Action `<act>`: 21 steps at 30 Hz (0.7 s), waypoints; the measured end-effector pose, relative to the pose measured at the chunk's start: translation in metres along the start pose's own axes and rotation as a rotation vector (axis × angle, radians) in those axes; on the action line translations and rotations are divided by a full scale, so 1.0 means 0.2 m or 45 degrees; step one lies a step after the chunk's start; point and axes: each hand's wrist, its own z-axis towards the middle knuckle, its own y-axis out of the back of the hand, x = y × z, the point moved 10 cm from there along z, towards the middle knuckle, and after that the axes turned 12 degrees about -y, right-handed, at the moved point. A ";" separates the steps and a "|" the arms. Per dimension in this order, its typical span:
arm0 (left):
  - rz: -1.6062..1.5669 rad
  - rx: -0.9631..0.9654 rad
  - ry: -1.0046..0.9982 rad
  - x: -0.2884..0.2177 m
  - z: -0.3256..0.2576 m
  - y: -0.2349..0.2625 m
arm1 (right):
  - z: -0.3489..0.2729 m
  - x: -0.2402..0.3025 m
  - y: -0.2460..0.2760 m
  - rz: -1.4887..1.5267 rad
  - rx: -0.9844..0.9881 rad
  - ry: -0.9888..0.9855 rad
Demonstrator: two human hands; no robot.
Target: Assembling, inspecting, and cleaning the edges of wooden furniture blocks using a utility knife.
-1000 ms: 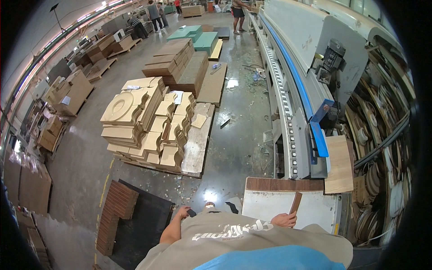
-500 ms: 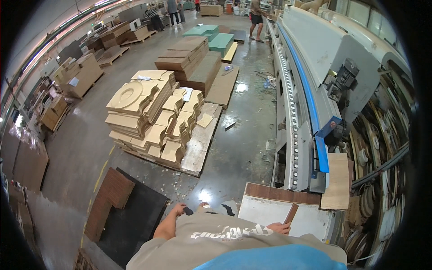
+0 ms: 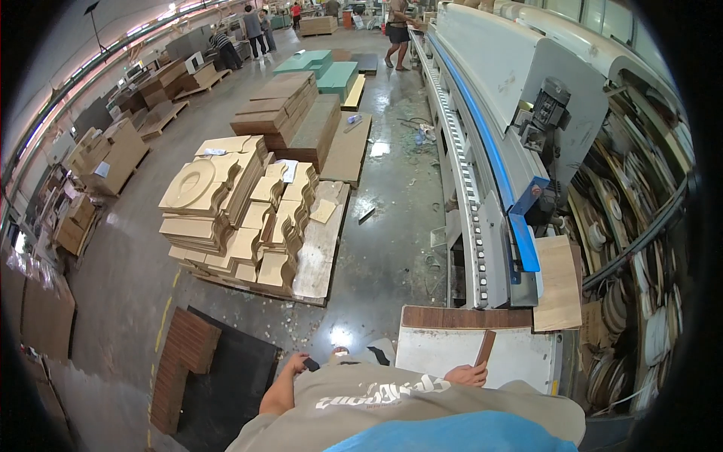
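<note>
My right hand (image 3: 467, 374) is closed on the lower end of a narrow brown board (image 3: 485, 347), which tilts up over a white tabletop (image 3: 433, 348). A long dark brown board (image 3: 465, 318) lies along the far edge of that tabletop. Down at my left side, my left hand (image 3: 297, 362) has its fingers curled. A small black piece (image 3: 311, 364) shows at its fingertips; whether the hand grips it, and what it is, I cannot make out. My shirt hides part of both arms.
A long machine with a blue rail (image 3: 489, 162) stretches away at the right. Stacked curved wooden panels (image 3: 256, 218) sit on a pallet ahead. Brown boards (image 3: 181, 361) lie on a black sheet (image 3: 226, 384) at left. Coiled strips (image 3: 614, 361) fill racks at right. A person (image 3: 398, 34) stands beside the machine.
The whole view has shifted, so the pallet and machine appear further left. My right hand still holds the narrow board, now more upright. My left hand stays low at my side.
</note>
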 end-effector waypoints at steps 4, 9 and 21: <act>0.035 -0.003 -0.022 -0.01 -0.01 0.00 | 0.03 -0.05 -0.11 -0.004 0.002 0.007; 0.022 -0.019 -0.121 -0.03 0.01 0.00 | -0.01 0.03 0.06 -0.014 0.008 0.011; 0.134 -0.007 -0.088 0.01 0.00 0.01 | 0.03 -0.04 -0.12 -0.043 0.006 0.058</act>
